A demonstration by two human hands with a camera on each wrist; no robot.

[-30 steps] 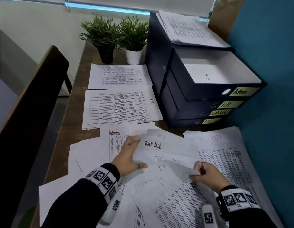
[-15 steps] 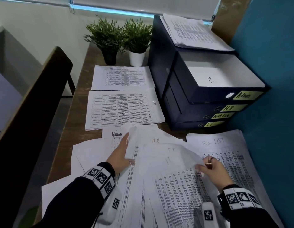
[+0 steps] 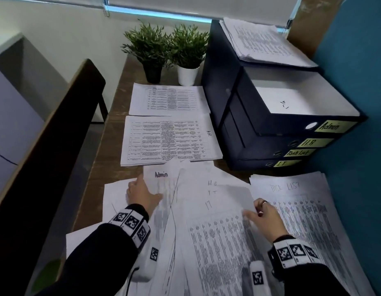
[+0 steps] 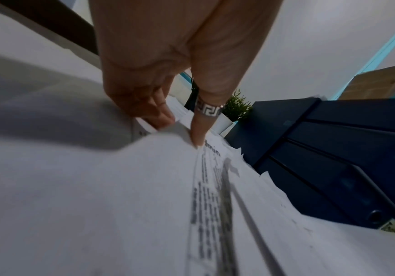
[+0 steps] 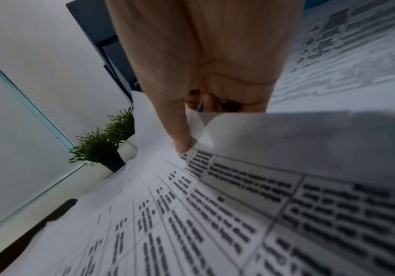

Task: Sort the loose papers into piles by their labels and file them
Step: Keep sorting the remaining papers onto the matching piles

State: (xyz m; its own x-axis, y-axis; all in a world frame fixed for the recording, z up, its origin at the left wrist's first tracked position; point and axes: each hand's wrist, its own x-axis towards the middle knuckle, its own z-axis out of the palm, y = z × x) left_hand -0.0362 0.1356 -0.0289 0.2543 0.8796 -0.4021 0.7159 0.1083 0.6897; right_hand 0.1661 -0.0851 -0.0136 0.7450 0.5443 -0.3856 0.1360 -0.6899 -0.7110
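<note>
Loose printed sheets (image 3: 208, 231) lie fanned across the near desk, hand-labelled Admin, HR and IT. My left hand (image 3: 142, 192) holds the left edge of the Admin sheet (image 3: 161, 175): the thumb (image 4: 197, 142) presses on top and the fingers (image 4: 160, 117) curl at the edge. My right hand (image 3: 261, 212) pinches the lifted corner of a loose sheet (image 5: 286, 134) between thumb (image 5: 182, 143) and fingers. The dark drawer unit (image 3: 249, 124) carries yellow labels Admin (image 3: 331, 126), HR, Task List and IT. Its top drawer is pulled out.
An HR pile (image 3: 170, 139) and another pile (image 3: 168, 99) lie behind the loose sheets. A Task List pile (image 3: 302, 210) sits at the right by the blue wall. More papers (image 3: 264, 39) top the drawer unit. Two potted plants (image 3: 168, 52) stand at the back. A dark chair back (image 3: 57, 135) is left.
The Task List sheet has left my left hand and the middle of the heap, baring HR and IT sheets. My left hand moved left to the Admin sheet. My right hand keeps its pinch.
</note>
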